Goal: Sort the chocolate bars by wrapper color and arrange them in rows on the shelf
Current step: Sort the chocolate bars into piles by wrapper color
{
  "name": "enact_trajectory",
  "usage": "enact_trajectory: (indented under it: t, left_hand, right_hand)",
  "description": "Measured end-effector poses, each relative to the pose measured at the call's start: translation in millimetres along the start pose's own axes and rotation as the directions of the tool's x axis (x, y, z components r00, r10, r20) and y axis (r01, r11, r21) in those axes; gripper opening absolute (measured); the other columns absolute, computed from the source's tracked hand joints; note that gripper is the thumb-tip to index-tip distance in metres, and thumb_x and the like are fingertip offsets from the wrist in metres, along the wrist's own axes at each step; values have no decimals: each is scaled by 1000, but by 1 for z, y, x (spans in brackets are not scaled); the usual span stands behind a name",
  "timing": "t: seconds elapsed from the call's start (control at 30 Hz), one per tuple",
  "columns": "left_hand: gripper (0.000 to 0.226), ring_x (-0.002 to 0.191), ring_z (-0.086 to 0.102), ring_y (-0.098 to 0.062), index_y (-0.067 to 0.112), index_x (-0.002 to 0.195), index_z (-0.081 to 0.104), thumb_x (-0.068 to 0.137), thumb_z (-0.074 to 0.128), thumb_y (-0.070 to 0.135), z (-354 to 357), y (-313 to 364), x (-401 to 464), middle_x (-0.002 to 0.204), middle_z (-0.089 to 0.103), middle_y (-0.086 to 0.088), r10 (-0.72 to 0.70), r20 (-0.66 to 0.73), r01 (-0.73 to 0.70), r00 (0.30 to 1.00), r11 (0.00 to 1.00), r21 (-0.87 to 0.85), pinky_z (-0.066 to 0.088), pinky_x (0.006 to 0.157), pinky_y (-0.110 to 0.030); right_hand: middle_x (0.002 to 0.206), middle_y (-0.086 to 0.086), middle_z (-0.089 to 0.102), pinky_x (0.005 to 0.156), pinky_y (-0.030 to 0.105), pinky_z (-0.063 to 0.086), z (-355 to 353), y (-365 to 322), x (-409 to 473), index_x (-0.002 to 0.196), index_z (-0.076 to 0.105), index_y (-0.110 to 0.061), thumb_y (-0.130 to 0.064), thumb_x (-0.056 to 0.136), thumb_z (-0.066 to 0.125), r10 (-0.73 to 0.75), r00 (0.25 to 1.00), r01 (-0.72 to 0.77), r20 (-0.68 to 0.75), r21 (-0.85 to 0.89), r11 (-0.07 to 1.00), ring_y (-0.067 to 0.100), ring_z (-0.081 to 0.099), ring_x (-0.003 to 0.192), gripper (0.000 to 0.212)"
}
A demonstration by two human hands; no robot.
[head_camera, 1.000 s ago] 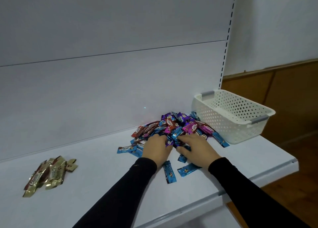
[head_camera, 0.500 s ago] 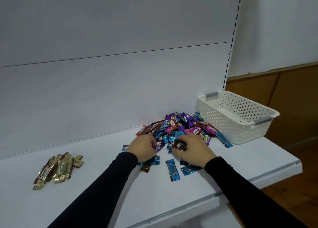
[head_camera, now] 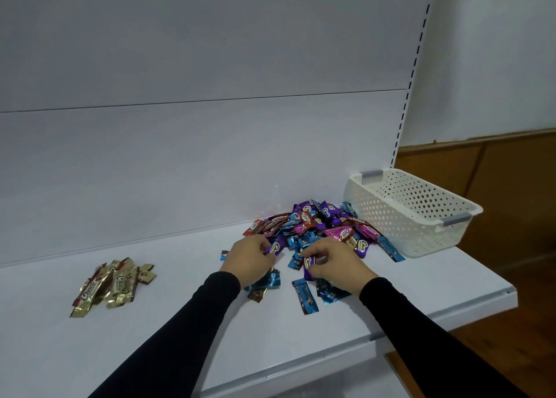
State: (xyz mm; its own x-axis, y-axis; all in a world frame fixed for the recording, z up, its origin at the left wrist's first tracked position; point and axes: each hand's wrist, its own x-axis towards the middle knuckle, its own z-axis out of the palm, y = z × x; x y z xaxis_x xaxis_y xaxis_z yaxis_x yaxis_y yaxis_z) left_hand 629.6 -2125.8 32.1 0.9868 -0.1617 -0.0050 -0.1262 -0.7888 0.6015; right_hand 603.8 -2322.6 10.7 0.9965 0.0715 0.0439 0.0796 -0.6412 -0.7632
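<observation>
Shelf (head_camera: 421, 283): white, carries everything. I work at its right half, so the left stays free for sorted rows.

Basket (head_camera: 412, 214): white, perforated, at the far right against the back panel. No bars visible in it.

Mixed pile (head_camera: 319, 229): purple, pink, blue and red-brown bars heaped just left of the basket, long axes pointing every way. No rows yet.

Gold bars (head_camera: 111, 283): small loose cluster well apart at the left, long axes roughly front-left to back-right. Judged to be the first colour sorted.

Blue bar (head_camera: 305, 296): alone between my wrists, long axis running front to back, tilted slightly.

Left hand (head_camera: 248, 259): fingers curled, pinching a purple bar (head_camera: 275, 248) at the pile's near edge, its end pointing up and right.

Right hand (head_camera: 334, 262): fingers curled round another dark purple bar (head_camera: 308, 263), mostly hidden; axis unclear.
</observation>
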Motion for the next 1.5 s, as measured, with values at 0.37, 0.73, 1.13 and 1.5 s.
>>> enact_trajectory:
  t: [0.37,0.73,1.13,1.5]
  left_hand:
    - [3,74,69,-20,13,98,56,101,58,15,11,3,-8,93,71,-14,-118,100,155,988,717,-680,63,72,-34]
    - [29,88,74,-27,15,119,60,92,70,9,45,14,11,102,75,-11,66,243,166,968,557,-813,61,76,-36]
    - [21,76,74,-23,12,113,59,94,65,5,23,2,24,95,73,-10,93,118,67,989,432,-900,60,59,-25]
    - [25,75,71,-22,13,117,57,94,64,6,24,-2,23,100,72,-13,66,150,104,986,462,-881,60,63,-32]
  right_hand:
    - [107,2,68,70,20,53,5,-3,-3,96,74,-18,-3,79,77,138,979,-31,-151,558,829,14,70,87,23]
    - [101,14,71,85,38,59,4,8,5,101,68,-10,-5,86,71,132,976,13,-171,658,753,27,71,94,16]
    - [92,0,69,80,30,46,-17,45,-7,91,72,-12,-32,96,54,-127,940,-54,-316,-505,862,19,62,88,27]
    - [97,11,61,85,34,42,-11,35,2,89,63,-12,-45,87,64,153,876,-362,-457,-415,834,28,55,103,33]
